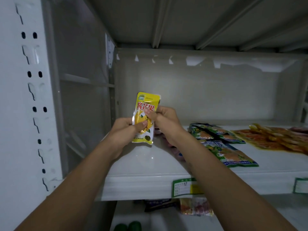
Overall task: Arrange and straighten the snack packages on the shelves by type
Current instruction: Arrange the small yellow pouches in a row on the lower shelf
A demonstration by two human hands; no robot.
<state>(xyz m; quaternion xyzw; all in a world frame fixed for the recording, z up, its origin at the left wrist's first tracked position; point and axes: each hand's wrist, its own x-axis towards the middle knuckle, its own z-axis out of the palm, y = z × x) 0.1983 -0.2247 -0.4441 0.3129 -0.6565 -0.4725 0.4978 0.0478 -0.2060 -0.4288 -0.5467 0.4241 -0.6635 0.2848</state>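
At the far left stands the white metal upright (31, 97) of the shelving, punched with paired dark slots, and beside it the grey side panel (80, 80) of the bay. Just right of that I hold a yellow plastic snack sachet (145, 117) with red characters and a picture of a yellow fruit, upright and slightly tilted, lifted above the left end of the white shelf board (150, 164) and touching nothing but my fingers. My left hand (124, 130) grips its lower left edge, thumb curled across the front; my right hand (162, 118) pinches its right edge near the middle, thumb on the printed face. Something reddish lies on the board under my right wrist, too hidden to make out. Further right, flat on the same board, lie the green plastic snack packets with orange pictures (223, 144), overlapping in a loose row running toward me. Beyond them, at the right edge, sits a spread of orange-red clear-wrapped snack packets (276, 139), piled unevenly. On the shelf's front lip are two green-bordered price labels (183, 187). Below, the lower shelf holds a dark packet (158, 205) and a pale orange packet (195, 206).
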